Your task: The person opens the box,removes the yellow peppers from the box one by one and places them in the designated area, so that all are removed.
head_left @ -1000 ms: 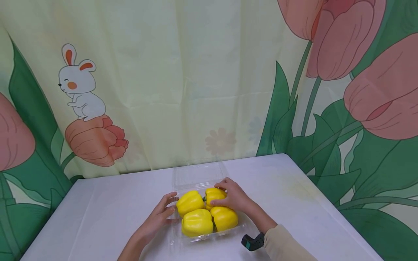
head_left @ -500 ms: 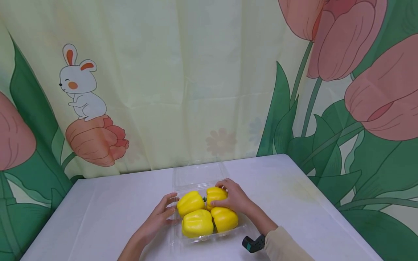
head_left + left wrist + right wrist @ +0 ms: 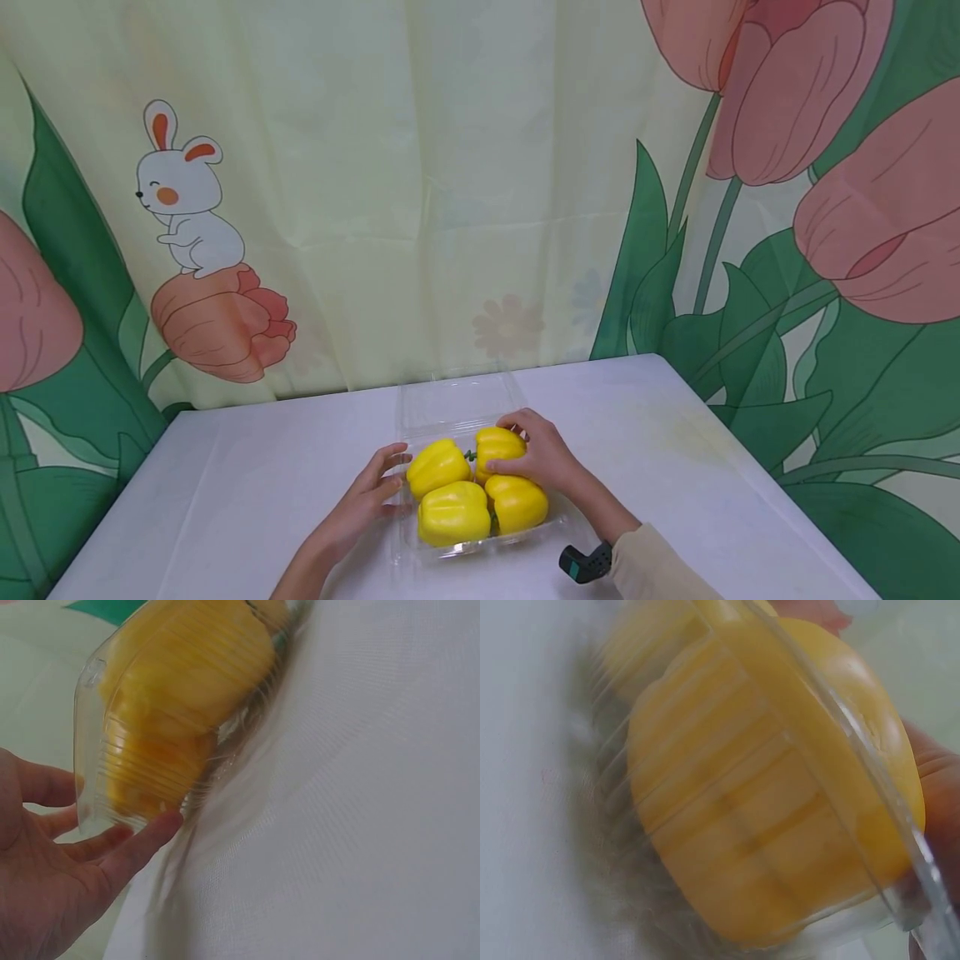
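Note:
Several yellow bell peppers sit in a clear plastic clamshell box (image 3: pixel 459 549), arranged in two rows. My right hand (image 3: pixel 546 454) grips the far-right bell pepper (image 3: pixel 498 446), with the thumb on its near side and the fingers over its far side. My left hand (image 3: pixel 366 493) rests at the box's left side, fingers spread and nearly straight. In the left wrist view, fingertips (image 3: pixel 166 822) touch the ribbed plastic wall. The right wrist view looks through the box wall at the near-right bell pepper (image 3: pixel 742 795), with part of my right hand behind it.
The clear lid (image 3: pixel 461 402) is folded back behind the box. A white cloth (image 3: pixel 225 500) covers the table. Behind it hangs a curtain (image 3: pixel 360 200) printed with tulips and a rabbit. A black device (image 3: pixel 585 563) is strapped at my right wrist.
The far-right bell pepper has shifted slightly to the right and away in my right hand, widening its gap from the far-left one. My left hand stays in place.

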The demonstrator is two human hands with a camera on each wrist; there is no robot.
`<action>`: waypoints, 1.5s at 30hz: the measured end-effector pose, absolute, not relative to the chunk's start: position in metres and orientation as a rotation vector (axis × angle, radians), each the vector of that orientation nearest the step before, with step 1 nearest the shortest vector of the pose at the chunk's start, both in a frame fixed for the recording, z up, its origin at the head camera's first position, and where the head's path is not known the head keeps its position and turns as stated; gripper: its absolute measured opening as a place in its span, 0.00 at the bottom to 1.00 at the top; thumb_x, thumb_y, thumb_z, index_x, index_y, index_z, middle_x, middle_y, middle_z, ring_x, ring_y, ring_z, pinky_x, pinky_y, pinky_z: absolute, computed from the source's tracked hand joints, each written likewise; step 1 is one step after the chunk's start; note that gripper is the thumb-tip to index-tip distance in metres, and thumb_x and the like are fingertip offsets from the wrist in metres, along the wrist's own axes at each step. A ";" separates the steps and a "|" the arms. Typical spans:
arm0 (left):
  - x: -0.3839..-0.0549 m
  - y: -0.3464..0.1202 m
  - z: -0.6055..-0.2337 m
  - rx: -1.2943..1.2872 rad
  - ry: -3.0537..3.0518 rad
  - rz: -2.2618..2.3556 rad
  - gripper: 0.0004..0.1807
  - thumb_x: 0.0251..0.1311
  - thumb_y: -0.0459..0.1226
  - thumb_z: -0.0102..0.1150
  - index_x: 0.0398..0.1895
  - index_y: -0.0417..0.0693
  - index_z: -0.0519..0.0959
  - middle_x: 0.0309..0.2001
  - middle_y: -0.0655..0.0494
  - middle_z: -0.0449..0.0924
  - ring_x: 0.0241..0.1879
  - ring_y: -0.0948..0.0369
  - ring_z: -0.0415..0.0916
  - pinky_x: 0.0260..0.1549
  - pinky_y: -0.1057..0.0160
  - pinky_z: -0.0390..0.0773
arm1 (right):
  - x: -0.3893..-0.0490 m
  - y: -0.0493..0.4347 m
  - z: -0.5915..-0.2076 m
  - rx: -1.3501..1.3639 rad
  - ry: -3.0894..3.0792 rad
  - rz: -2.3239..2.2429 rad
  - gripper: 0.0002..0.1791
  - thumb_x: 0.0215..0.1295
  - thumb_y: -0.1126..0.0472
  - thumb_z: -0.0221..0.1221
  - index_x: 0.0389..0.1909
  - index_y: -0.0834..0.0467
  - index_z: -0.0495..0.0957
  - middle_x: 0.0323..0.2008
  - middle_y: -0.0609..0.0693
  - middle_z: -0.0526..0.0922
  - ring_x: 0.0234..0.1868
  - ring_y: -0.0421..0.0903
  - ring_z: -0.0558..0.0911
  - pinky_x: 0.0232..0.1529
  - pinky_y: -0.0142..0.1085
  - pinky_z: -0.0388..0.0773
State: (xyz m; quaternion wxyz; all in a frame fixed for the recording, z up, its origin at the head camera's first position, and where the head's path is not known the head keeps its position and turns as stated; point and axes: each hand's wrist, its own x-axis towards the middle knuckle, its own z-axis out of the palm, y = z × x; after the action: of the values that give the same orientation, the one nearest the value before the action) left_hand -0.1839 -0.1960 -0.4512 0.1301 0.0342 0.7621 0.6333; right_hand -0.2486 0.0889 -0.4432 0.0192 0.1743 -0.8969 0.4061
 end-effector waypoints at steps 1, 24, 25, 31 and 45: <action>-0.184 -0.196 -0.451 0.104 2.212 1.843 0.28 0.71 0.39 0.46 0.72 0.52 0.53 0.72 0.39 0.54 0.67 0.39 0.60 0.52 0.48 0.80 | -0.249 0.089 -0.444 0.542 -2.779 1.257 0.29 0.45 0.42 0.73 0.48 0.47 0.76 0.45 0.43 0.76 0.43 0.42 0.72 0.41 0.31 0.76; -0.183 -0.196 -0.446 0.147 2.221 1.841 0.28 0.72 0.37 0.44 0.73 0.49 0.52 0.72 0.38 0.54 0.68 0.39 0.59 0.52 0.49 0.80 | -0.246 0.092 -0.446 0.550 -2.630 1.382 0.29 0.46 0.46 0.74 0.50 0.45 0.76 0.49 0.41 0.76 0.47 0.42 0.74 0.48 0.31 0.78; -0.183 -0.196 -0.446 0.144 2.223 1.840 0.28 0.72 0.37 0.44 0.73 0.49 0.53 0.72 0.38 0.54 0.67 0.40 0.60 0.52 0.49 0.80 | -0.245 0.092 -0.446 0.544 -2.625 1.385 0.29 0.46 0.46 0.74 0.50 0.45 0.76 0.49 0.42 0.76 0.47 0.42 0.74 0.48 0.31 0.78; -0.184 -0.197 -0.449 0.130 2.236 1.837 0.28 0.71 0.38 0.45 0.72 0.49 0.53 0.72 0.38 0.54 0.67 0.40 0.61 0.52 0.49 0.81 | -0.245 0.093 -0.445 0.520 -2.591 1.415 0.29 0.45 0.49 0.74 0.51 0.45 0.76 0.50 0.41 0.76 0.47 0.41 0.74 0.49 0.32 0.78; -0.183 -0.196 -0.449 0.103 2.230 1.839 0.28 0.71 0.38 0.45 0.72 0.51 0.54 0.72 0.38 0.54 0.67 0.40 0.61 0.52 0.48 0.80 | -0.243 0.096 -0.443 0.525 -2.542 1.390 0.30 0.46 0.50 0.74 0.52 0.44 0.76 0.52 0.41 0.76 0.47 0.40 0.74 0.50 0.33 0.78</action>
State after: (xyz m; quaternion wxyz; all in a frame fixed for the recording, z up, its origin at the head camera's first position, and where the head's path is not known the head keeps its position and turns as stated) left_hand -0.1832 -0.1956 -0.4492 0.1242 0.0353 0.7651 0.6309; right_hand -0.2430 0.0961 -0.4429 0.0985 0.1773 -0.8592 0.4698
